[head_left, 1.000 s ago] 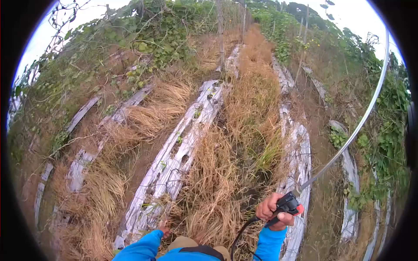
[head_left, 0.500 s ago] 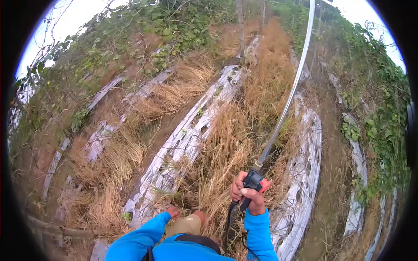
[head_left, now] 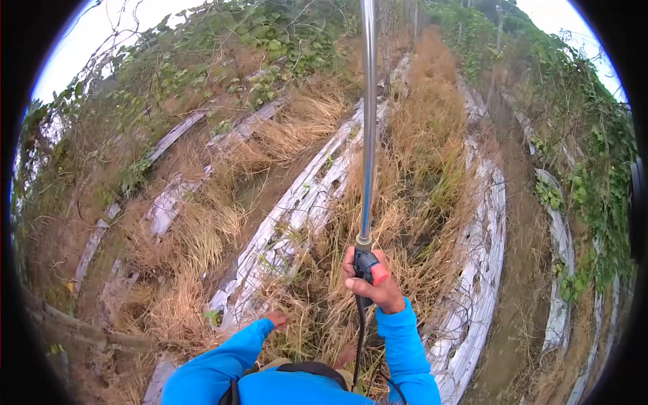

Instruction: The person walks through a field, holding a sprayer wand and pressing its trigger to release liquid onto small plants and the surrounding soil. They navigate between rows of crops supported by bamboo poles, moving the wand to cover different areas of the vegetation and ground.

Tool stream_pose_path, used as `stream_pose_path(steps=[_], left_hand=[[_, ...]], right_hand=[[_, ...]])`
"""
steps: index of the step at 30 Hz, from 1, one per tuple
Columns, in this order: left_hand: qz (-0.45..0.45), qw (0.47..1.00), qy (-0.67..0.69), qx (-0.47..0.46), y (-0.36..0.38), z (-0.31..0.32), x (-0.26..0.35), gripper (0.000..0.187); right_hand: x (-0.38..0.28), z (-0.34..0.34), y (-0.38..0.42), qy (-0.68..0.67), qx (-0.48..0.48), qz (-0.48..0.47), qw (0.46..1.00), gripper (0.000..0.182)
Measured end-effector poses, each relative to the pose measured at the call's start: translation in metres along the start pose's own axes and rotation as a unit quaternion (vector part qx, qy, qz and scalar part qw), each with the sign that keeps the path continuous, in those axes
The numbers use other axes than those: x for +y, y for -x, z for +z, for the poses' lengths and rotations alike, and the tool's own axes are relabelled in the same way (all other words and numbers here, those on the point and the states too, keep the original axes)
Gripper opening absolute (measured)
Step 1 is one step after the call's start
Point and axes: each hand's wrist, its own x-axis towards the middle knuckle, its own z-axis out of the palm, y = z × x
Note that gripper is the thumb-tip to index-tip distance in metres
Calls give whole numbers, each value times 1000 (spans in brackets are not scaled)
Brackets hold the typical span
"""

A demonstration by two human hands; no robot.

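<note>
Wand [head_left: 368, 121] swung from right to centre; right hand [head_left: 370, 282] grips its handle, left hand [head_left: 275, 318] loosely open beside grass.

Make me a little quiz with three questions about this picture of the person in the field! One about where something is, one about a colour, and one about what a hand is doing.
1. Where does the long metal wand point?
A. Straight ahead over the dry grass
B. Down at the person's feet
C. Far off to the left side

2. What colour are the person's sleeves?
A. Red
B. Blue
C. Yellow

3. What is the right hand doing?
A. Hanging open
B. Resting on the plastic strip
C. Gripping the wand's handle

Answers:
1. A, the wand runs from the handle up the middle of the view, above the dry grass.
2. B, both sleeves are bright blue.
3. C, its fingers wrap the black handle with the red trigger; the left hand reaches low toward the grass, holding nothing visible.
</note>
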Motion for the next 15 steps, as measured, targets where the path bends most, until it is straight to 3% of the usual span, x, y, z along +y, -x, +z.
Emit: stream_pose_path(steps=[3,5,7,8,9,11,13,15], left_hand=[[-37,994,-99,-26,12,-3,-30,44],[-67,998,-14,0,43,10,-52,47],[118,985,122,44,52,23,-111,35],[42,995,83,38,82,20,-101,31],[40,995,87,36,92,21,-121,31],[-79,995,56,-18,121,21,-161,33],[-118,991,60,-26,166,28,-177,35],[-153,986,59,-29,198,29,-200,36]], right_hand=[[-1,48,-1,7,-6,-2,1000,31],[4,72,1,7,-32,-4,999,31],[-7,94,7,2,-42,9,999,30],[-10,103,10,8,-12,12,1000,30],[-11,114,16,13,20,19,1000,29],[-19,135,25,31,44,19,998,27],[-29,157,38,108,136,6,985,25],[-30,177,51,102,130,11,986,24]])
